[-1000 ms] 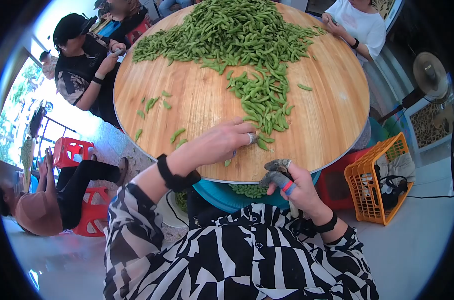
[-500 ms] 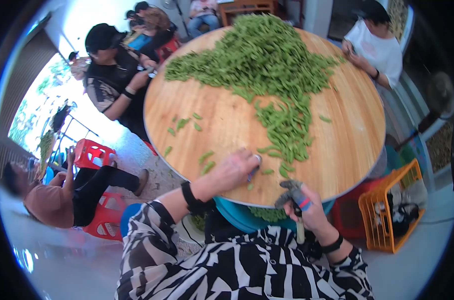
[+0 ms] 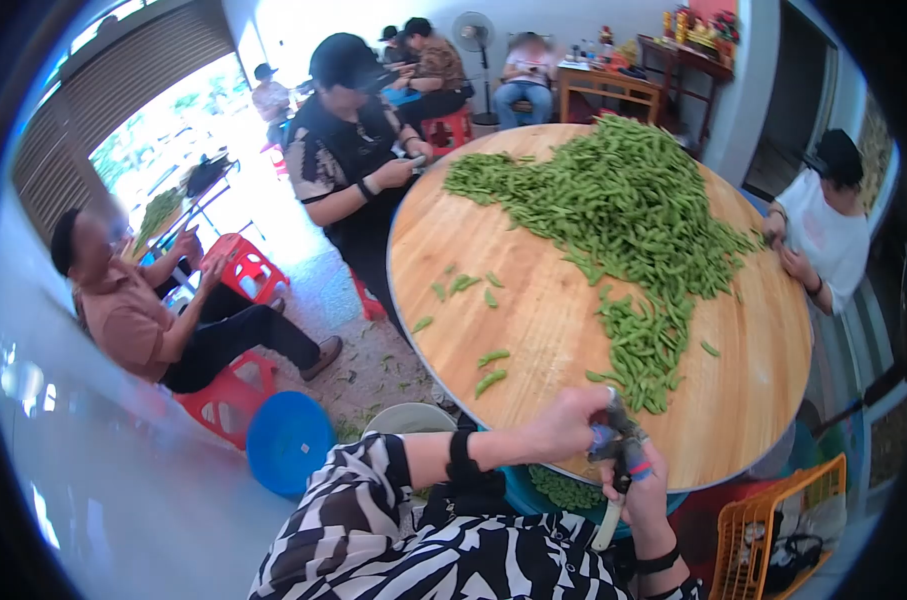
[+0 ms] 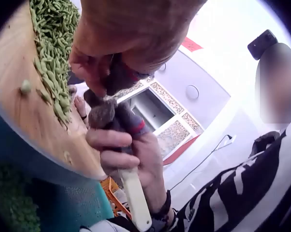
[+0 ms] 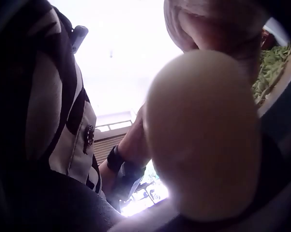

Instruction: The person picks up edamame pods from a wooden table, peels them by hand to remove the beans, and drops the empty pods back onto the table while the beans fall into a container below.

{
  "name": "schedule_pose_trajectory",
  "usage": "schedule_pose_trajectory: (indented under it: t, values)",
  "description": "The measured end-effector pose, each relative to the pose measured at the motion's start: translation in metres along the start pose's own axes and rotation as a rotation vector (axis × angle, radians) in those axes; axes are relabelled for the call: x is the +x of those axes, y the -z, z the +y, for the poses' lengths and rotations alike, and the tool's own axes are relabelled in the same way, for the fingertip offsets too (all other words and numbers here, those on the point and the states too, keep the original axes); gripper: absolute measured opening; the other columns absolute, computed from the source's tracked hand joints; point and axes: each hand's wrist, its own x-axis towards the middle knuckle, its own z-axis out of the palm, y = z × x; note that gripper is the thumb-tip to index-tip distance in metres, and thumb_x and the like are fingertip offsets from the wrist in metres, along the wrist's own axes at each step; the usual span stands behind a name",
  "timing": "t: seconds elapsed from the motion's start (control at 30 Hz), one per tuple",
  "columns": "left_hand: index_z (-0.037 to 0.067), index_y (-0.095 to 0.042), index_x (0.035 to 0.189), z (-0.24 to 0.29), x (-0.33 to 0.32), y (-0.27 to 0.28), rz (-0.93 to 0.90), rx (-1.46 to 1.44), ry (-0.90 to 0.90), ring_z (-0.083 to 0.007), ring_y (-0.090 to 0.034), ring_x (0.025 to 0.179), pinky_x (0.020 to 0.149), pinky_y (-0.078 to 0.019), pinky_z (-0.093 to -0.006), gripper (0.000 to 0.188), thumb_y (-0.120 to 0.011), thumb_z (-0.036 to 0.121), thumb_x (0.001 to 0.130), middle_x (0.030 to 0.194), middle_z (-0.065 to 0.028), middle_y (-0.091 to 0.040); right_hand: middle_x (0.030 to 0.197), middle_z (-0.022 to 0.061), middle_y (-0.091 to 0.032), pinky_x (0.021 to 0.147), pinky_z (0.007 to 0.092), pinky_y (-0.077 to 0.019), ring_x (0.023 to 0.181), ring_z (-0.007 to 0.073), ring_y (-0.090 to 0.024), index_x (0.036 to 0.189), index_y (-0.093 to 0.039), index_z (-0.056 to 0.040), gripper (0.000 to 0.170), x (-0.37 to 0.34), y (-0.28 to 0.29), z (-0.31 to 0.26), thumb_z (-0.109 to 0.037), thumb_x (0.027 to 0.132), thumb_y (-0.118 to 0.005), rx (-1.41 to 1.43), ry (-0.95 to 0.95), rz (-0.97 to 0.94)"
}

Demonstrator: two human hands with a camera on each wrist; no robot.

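My right hand (image 3: 641, 485) grips a tool by its cream-coloured handle (image 4: 134, 198), which slants down below the fist; the working end is hidden among the fingers. Dark grey coverings wrap several fingers, with a red band on one. My left hand (image 3: 563, 425) meets the right hand's fingertips over the table's near edge, its fingers curled inward. I cannot tell what lies between its fingertips. Beyond the hands, a large heap of green bean pods (image 3: 633, 200) covers the far part of the round wooden table (image 3: 533, 300), with a tongue of pods stretching towards me.
A few loose pods (image 3: 490, 382) lie at the table's left. Under the near edge, a teal basin holds green beans (image 3: 568, 488). An orange crate (image 3: 730, 535) stands right, a blue basin (image 3: 290, 445) and pale bucket (image 3: 411, 416) left. People sit around, two beside the table.
My left hand has moved right from the tabletop to meet the right hand, which still grips the tool. The head view has turned upward and left, showing more of the room.
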Motion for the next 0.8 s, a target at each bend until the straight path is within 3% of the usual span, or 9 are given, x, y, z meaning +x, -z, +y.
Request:
schedule_pose_trajectory:
  t: [0.1,0.17,0.3,0.4,0.43,0.5,0.6,0.73,0.8]
  values:
    - [0.001,-0.062,0.092,0.003,-0.002,-0.005,-0.004,-0.174,0.060,-0.0132,-0.058,0.070,0.061,-0.0480,-0.0271,0.018,-0.061,-0.006,0.075,0.077,-0.0052,-0.060,0.072,0.0071,-0.056,0.039,0.0186,-0.0369,0.052,0.0083,-0.049,0.119,-0.050,-0.0009,0.027,-0.001,-0.008,0.001,-0.014,0.097,-0.042,-0.079,0.089,0.052]
    - [0.000,-0.062,0.092,0.013,-0.003,-0.004,-0.058,-0.358,0.258,-0.0116,-0.058,0.072,0.062,-0.0481,-0.0274,0.019,-0.060,-0.007,0.075,0.080,-0.0041,-0.062,0.070,0.0058,-0.055,0.039,0.0183,-0.0364,0.050,0.0078,-0.048,0.121,-0.050,-0.0008,0.028,-0.003,-0.012,0.000,-0.013,0.097,-0.043,-0.118,0.110,0.031]
    - [-0.001,-0.061,0.086,0.003,-0.007,-0.014,0.070,-0.430,0.207,-0.0137,-0.060,0.072,0.064,-0.0485,-0.0295,0.017,-0.059,-0.008,0.070,0.076,-0.0068,-0.064,0.071,0.0063,-0.056,0.038,0.0184,-0.0355,0.047,0.0070,-0.045,0.124,-0.049,-0.0010,0.031,-0.007,-0.007,0.000,-0.013,0.097,-0.042,-0.136,0.101,0.029]
    - [0.000,-0.063,0.087,-0.001,-0.007,-0.008,-0.001,-0.527,0.278,-0.0127,-0.059,0.073,0.066,-0.0491,-0.0292,0.020,-0.060,-0.008,0.069,0.079,-0.0055,-0.064,0.070,0.0066,-0.057,0.039,0.0187,-0.0321,0.046,0.0066,-0.045,0.128,-0.047,-0.0007,0.034,-0.008,-0.009,0.001,-0.014,0.097,-0.039,-0.282,0.180,-0.024]
    - [0.001,-0.062,0.096,0.000,-0.008,0.000,-0.105,-0.477,0.356,-0.0110,-0.060,0.085,0.076,-0.0491,-0.0269,0.024,-0.061,-0.008,0.074,0.090,-0.0026,-0.065,0.067,0.0049,-0.055,0.040,0.0187,-0.0311,0.046,0.0065,-0.044,0.129,-0.046,-0.0007,0.035,-0.009,-0.008,0.002,-0.013,0.097,-0.039,-0.267,0.174,-0.045]
    - [0.001,-0.063,0.098,0.012,-0.010,0.006,-0.105,-0.540,0.380,-0.0118,-0.060,0.086,0.077,-0.0492,-0.0277,0.021,-0.064,-0.004,0.077,0.092,-0.0037,-0.065,0.063,0.0033,-0.053,0.042,0.0194,-0.0306,0.046,0.0065,-0.043,0.132,-0.044,-0.0014,0.037,-0.008,-0.009,-0.004,-0.012,0.097,-0.038,-0.325,0.177,-0.107]
    - [0.000,-0.062,0.098,0.015,-0.009,0.010,-0.061,-0.559,0.355,-0.0134,-0.061,0.085,0.075,-0.0509,-0.0282,0.022,-0.063,-0.007,0.077,0.092,-0.0056,-0.065,0.065,0.0030,-0.054,0.043,0.0190,-0.0309,0.047,0.0056,-0.042,0.134,-0.044,-0.0037,0.038,-0.006,-0.006,-0.009,-0.013,0.097,-0.038,-0.301,0.124,-0.144]
    - [0.000,-0.058,0.099,0.012,-0.007,0.003,-0.062,-0.597,0.476,-0.0165,-0.063,0.086,0.073,-0.0534,-0.0295,0.028,-0.067,-0.010,0.074,0.095,-0.0082,-0.065,0.066,0.0030,-0.053,0.043,0.0184,-0.0322,0.047,0.0054,-0.042,0.137,-0.041,-0.0050,0.039,-0.009,-0.005,-0.006,-0.014,0.099,-0.038,-0.209,0.086,-0.139]
    - [0.001,-0.056,0.102,0.015,-0.007,0.000,0.063,-0.590,0.411,-0.0157,-0.062,0.087,0.075,-0.0529,-0.0289,0.033,-0.068,-0.010,0.074,0.096,-0.0080,-0.065,0.067,0.0026,-0.053,0.043,0.0179,-0.0338,0.048,0.0052,-0.042,0.139,-0.038,-0.0065,0.040,-0.010,-0.004,-0.007,-0.014,0.100,-0.036,-0.069,0.029,-0.123]
